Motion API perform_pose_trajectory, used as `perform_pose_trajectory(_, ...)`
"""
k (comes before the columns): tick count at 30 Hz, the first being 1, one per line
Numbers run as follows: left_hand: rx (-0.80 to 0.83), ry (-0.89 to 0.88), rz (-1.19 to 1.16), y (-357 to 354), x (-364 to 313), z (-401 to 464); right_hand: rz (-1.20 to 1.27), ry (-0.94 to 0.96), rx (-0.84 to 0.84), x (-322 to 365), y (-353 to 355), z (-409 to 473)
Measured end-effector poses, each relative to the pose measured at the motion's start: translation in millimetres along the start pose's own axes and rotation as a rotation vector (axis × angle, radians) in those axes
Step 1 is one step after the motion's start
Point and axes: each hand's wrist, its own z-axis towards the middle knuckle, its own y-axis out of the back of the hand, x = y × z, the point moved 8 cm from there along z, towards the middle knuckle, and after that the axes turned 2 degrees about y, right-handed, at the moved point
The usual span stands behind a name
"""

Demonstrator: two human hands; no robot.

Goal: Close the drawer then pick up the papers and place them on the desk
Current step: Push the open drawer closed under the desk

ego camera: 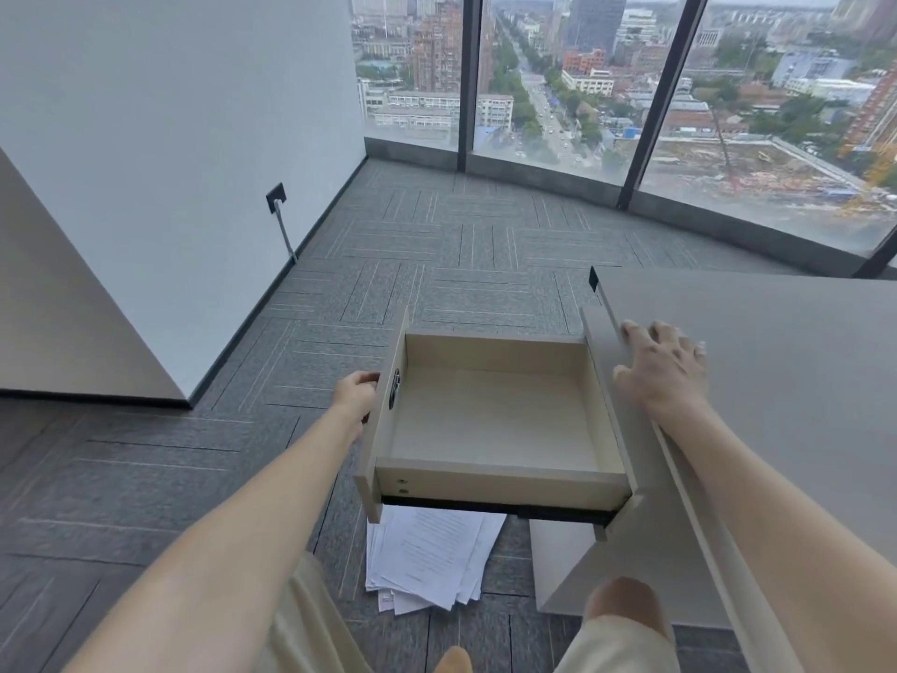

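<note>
Head view. Drawer [495, 415] pulled far out from under the surface [776, 361], nothing inside, pale wood bottom showing. Not closed yet, so first step not done.

Left hand [357, 398] at the drawer's front panel, fingers curled round its outer edge, clamped on it. Looks ready to push the drawer back in, only a guess. Right hand [662, 369] flat on the edge of the surface, fingers spread apart, holding nothing.

Papers [427, 561] down on the floor [437, 245], right under the open drawer. A messy white pile, sheets fanned out, some print on them, too small to read. Top of the pile hidden by the drawer. No hand near them. Papers not picked up, nothing placed on the surface.

Left to do: push the drawer shut, bend down, gather the papers, put them on top. Nearly all of the task.

Surface grey and smooth, nothing lying on the part in view. Small black clip [592, 279] at its far corner.

Floor covered in grey carpet squares with thin stripes. White wall [170, 114] on the left, with a black socket [275, 197] and a cord hanging down. Big windows [631, 80] ahead with dark frames. City far below: tall buildings, a long road with trees, a building site. Bare knees and pale shorts at the bottom.
</note>
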Motion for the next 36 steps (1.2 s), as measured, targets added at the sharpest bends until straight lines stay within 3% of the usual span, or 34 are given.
perform_pose_trajectory(14,-0.043,0.016,0.158,-41.1,-13.1,-1.8,0.052,0.009,-0.022,-0.4,2.0,-2.6)
perform_pose_trajectory(36,0.194,0.013,0.034,-144.6,-10.3,-19.6,0.079,0.004,-0.014,1.1,5.1,-6.8)
